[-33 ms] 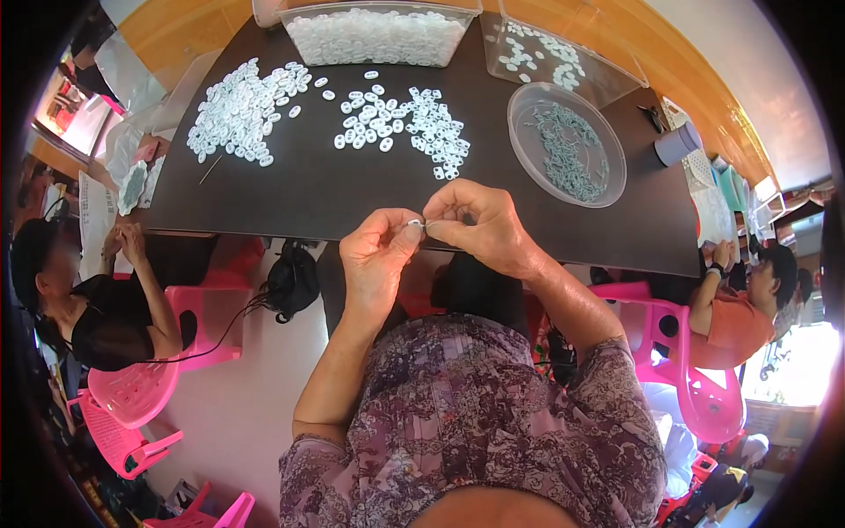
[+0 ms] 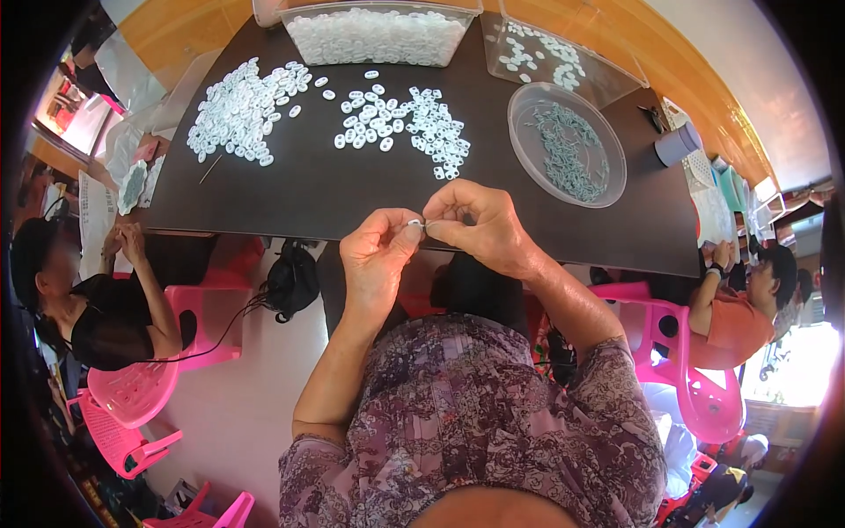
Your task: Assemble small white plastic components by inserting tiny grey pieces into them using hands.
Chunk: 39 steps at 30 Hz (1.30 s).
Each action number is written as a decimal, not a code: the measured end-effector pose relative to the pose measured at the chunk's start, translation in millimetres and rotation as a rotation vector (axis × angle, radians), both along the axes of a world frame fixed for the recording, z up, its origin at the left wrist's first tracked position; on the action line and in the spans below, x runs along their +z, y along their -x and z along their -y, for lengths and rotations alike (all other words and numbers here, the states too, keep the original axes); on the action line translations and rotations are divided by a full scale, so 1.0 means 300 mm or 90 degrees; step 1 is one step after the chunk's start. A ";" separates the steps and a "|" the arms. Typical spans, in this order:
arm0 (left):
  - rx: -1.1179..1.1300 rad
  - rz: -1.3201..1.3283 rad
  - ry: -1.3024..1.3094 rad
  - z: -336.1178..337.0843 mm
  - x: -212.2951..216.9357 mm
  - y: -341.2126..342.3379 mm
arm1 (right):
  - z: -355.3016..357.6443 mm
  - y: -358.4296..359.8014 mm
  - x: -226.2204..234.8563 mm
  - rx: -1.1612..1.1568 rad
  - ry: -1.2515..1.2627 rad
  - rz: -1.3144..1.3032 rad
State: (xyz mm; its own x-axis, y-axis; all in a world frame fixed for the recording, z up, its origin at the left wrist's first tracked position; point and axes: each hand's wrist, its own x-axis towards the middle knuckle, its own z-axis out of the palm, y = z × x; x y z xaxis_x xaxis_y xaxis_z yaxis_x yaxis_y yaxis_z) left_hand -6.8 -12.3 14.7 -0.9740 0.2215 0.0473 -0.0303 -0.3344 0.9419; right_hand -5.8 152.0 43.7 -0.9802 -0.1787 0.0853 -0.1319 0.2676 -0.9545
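- Work in hand looks like fine two-handed fitting: the left hand (image 2: pixel 378 251) pinches a small white plastic-looking piece (image 2: pixel 415 223) between thumb and finger.
- The right hand (image 2: pixel 480 224) has thumb and forefinger closed together at that piece's right end; what they grip, I cannot tell.
- Ahead of both hands lie loose white two-holed plastic pieces (image 2: pixel 438 132); ahead and right, a round clear plastic tub (image 2: pixel 526 145) holds thin grey-green parts (image 2: pixel 568 163).
- Next move probably calls for steady fingertip alignment.
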 end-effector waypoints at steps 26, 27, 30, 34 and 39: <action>0.087 -0.154 0.156 0.012 -0.038 -0.017 | 0.041 -0.009 -0.024 -0.015 0.041 0.034; 0.083 -0.148 0.129 0.015 -0.043 -0.016 | 0.047 -0.012 -0.022 -0.019 0.063 0.043; 0.081 -0.117 0.077 0.019 -0.037 -0.019 | 0.059 -0.014 -0.033 -0.028 0.104 0.055; 0.087 -0.121 0.078 0.024 -0.026 -0.020 | 0.068 -0.013 -0.028 -0.035 0.100 0.055; 0.138 -0.211 0.223 0.030 -0.047 -0.014 | 0.081 -0.003 -0.042 -0.028 0.061 0.048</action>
